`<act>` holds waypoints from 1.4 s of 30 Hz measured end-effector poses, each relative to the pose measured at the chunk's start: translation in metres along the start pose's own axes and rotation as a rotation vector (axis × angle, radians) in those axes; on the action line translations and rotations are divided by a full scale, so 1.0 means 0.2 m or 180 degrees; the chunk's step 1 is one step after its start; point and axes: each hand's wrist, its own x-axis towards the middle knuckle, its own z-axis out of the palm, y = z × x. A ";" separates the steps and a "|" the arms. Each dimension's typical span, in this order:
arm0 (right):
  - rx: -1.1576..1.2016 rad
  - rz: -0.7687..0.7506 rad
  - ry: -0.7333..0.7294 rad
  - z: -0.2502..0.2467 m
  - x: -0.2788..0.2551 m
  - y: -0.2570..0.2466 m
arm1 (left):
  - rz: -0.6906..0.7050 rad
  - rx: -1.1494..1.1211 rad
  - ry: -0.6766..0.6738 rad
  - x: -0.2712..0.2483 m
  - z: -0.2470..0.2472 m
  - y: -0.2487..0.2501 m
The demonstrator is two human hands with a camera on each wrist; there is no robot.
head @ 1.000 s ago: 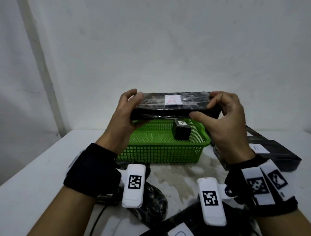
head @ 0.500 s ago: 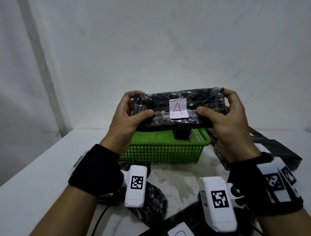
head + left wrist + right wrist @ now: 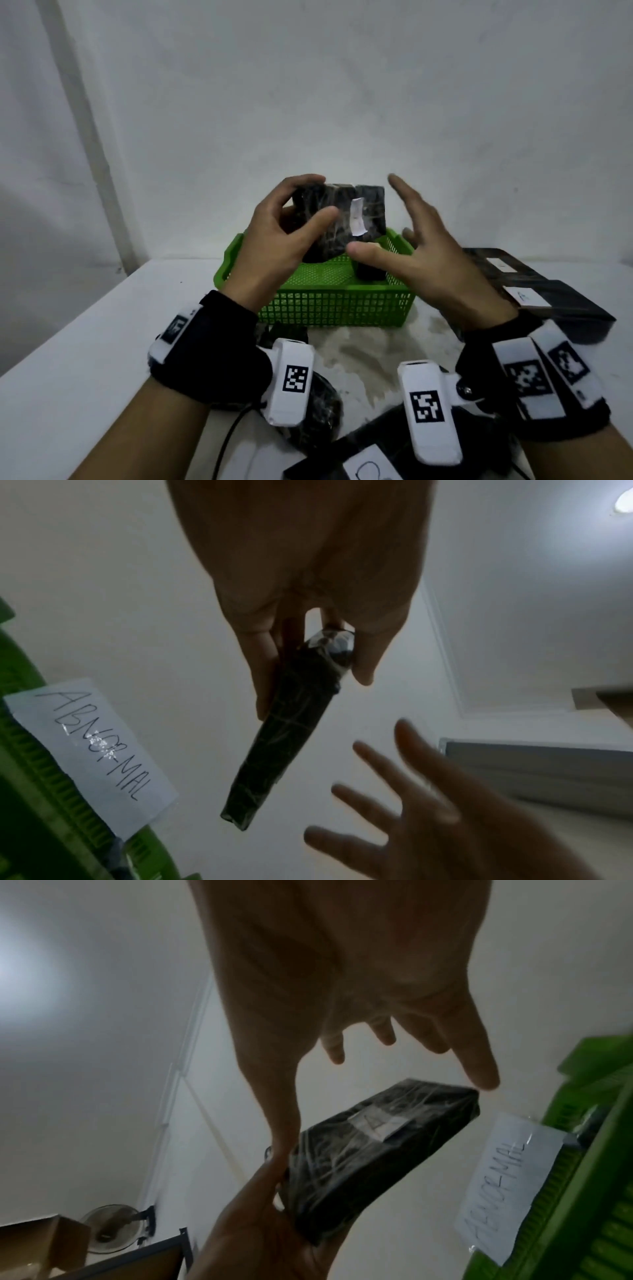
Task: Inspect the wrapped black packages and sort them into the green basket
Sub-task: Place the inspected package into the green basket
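Note:
My left hand (image 3: 291, 222) grips one end of a long black package (image 3: 346, 219) wrapped in clear film, with a white label marked A. It hangs tilted above the green basket (image 3: 329, 301). In the left wrist view the package (image 3: 291, 734) sticks out from between thumb and fingers. My right hand (image 3: 411, 233) is off the package, fingers spread, just to its right; the right wrist view shows the fingers (image 3: 479, 1069) apart from the package (image 3: 377, 1153). A small black package (image 3: 370, 270) stands inside the basket.
A white paper reading ABNORMAL (image 3: 92, 753) is taped to the basket's outer wall. More wrapped black packages lie at the right (image 3: 548, 301) and near the table's front edge (image 3: 322, 411). A white wall stands close behind the basket.
My right hand has let go of the package and opened. The left hand alone has turned the package from lying across to pointing away, end-on, over the basket.

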 end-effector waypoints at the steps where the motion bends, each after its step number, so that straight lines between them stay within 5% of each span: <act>1: 0.0020 -0.0122 -0.0140 0.02 0.00 0.01 | 0.0013 0.0076 -0.0065 -0.01 0.02 0.00; 10: 0.0709 -0.0511 0.0095 0.10 0.03 0.08 | -0.0545 -0.0329 -0.0729 -0.04 0.06 0.02; 16: 0.0658 -0.0789 0.0587 0.09 0.03 0.08 | -0.0665 -0.0636 -0.0397 -0.01 0.03 0.02; 19: 0.0629 -0.0876 0.0427 0.10 0.03 0.07 | -0.0963 -0.0210 -0.0212 -0.01 0.02 0.00; 23: 0.0646 -0.0886 -0.0319 0.11 0.02 0.07 | -0.1451 -0.0254 -0.0618 -0.02 0.00 -0.01; 25: 0.0886 -0.0764 -0.0516 0.11 0.01 0.06 | -0.1464 -0.0409 -0.0623 -0.02 0.00 -0.01; 27: 0.1069 -0.0512 -0.0218 0.11 0.01 0.05 | -0.1418 -0.0499 -0.0707 -0.02 -0.01 -0.02; 32: 0.1490 0.0325 -0.0008 0.06 0.05 0.05 | -0.1052 -0.0294 -0.1442 -0.03 -0.02 -0.05; 36: 0.1670 0.0243 0.0136 0.01 0.04 0.04 | -0.0887 -0.0241 -0.1705 -0.06 0.01 -0.04; 42: 0.1422 -0.0045 0.0332 0.05 0.03 0.02 | -0.0686 -0.0221 -0.1445 -0.05 0.02 -0.04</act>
